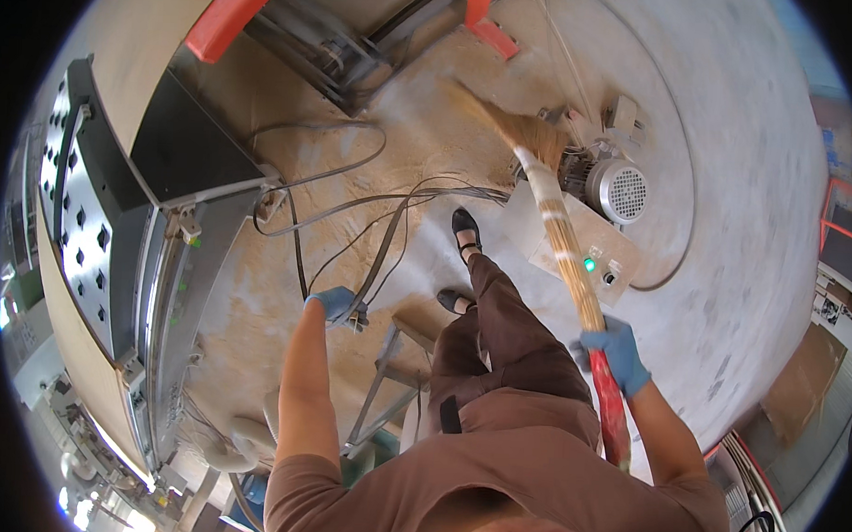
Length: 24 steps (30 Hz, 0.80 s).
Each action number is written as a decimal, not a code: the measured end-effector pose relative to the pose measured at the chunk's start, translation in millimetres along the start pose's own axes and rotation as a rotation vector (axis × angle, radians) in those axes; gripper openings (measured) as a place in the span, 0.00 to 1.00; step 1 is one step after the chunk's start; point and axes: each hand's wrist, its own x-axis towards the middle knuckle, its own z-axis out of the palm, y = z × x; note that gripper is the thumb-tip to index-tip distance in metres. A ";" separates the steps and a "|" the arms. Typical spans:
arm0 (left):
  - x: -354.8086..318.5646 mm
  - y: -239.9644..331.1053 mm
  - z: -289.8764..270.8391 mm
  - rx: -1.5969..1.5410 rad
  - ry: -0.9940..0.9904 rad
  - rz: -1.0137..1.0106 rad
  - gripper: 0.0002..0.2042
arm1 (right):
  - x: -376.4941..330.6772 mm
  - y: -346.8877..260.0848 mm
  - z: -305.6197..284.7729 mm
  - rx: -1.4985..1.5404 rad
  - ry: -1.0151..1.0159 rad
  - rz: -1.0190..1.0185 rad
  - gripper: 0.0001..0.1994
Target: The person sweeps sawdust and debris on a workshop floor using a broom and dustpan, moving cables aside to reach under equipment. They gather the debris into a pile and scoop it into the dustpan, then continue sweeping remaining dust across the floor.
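Observation:
My right hand [618, 354], in a blue and grey glove, is closed round the handle of a straw broom [565, 244]. Red wrapping covers the handle's end, pale bands tie the straw, and the bristles fan out beside a motor [622, 191] at the upper right. My left hand [342, 305], gloved alike, is curled round black cables [386, 234]. These loop across the dusty floor [279, 355] in front of my feet. How many cables lie in that hand is hidden by the fingers.
A grey control box [579, 249] with a lit green light stands under the motor. To the left rises a metal machine frame [95, 223] with a perforated panel. A metal stand [380, 383] is beside my legs. Red metal parts [230, 15] jut in at the top.

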 end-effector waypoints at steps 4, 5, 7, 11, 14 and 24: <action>14.0 18.0 5.0 -0.124 0.024 -0.045 0.07 | 116.8 -45.1 0.1 0.142 -0.100 -0.178 0.14; 18.2 19.9 5.7 -0.160 -0.018 -0.018 0.06 | 154.2 -57.3 3.2 0.237 -0.113 -0.192 0.13; 22.5 20.4 4.4 0.425 -0.103 0.286 0.07 | 237.4 -95.5 6.6 0.213 -0.089 -0.234 0.21; 16.8 22.1 2.9 -0.003 -0.005 -0.021 0.09 | 380.6 -170.0 25.0 0.489 -0.007 -0.209 0.14; 3.6 28.6 2.1 -0.035 -0.013 -0.033 0.10 | 451.5 -187.1 35.5 0.248 0.155 -0.134 0.13; -4.5 21.0 2.5 0.226 -0.047 0.063 0.12 | 326.4 -8.5 106.6 0.210 -0.108 0.201 0.17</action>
